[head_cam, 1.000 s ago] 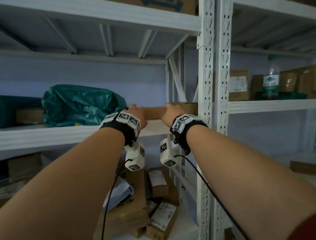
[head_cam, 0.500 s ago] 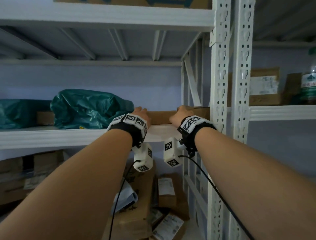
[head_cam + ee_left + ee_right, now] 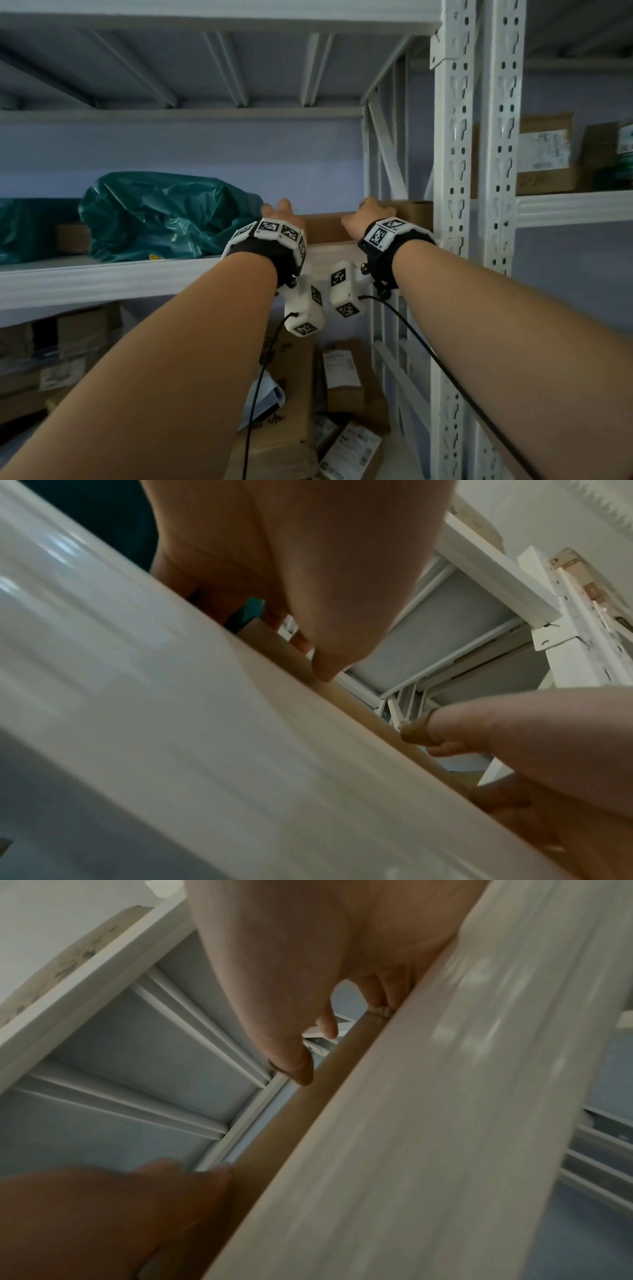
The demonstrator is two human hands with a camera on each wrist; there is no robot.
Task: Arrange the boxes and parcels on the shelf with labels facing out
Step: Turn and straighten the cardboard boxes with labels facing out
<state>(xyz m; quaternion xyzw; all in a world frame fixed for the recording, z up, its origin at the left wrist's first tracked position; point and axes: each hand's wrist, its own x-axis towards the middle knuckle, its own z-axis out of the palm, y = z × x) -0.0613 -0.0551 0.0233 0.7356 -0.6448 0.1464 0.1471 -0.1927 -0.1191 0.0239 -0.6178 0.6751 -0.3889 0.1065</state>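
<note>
A flat brown cardboard box lies on the middle shelf, right behind its front lip and against the right upright. My left hand holds the box's left part, fingers over the top and thumb on the front face. My right hand grips the right part the same way, thumb pressed to the box's front. No label shows on the box's near side. A crumpled green plastic parcel lies just left of the left hand.
White perforated uprights stand close to the right of the right hand. Boxes with white labels sit on the neighbouring rack. Several labelled cartons are piled on the lower shelf under my arms. Another green parcel lies at far left.
Both hands keep their hold on the flat box. My head has come closer and turned left, so the uprights sit further right in view. The box has barely shifted.
</note>
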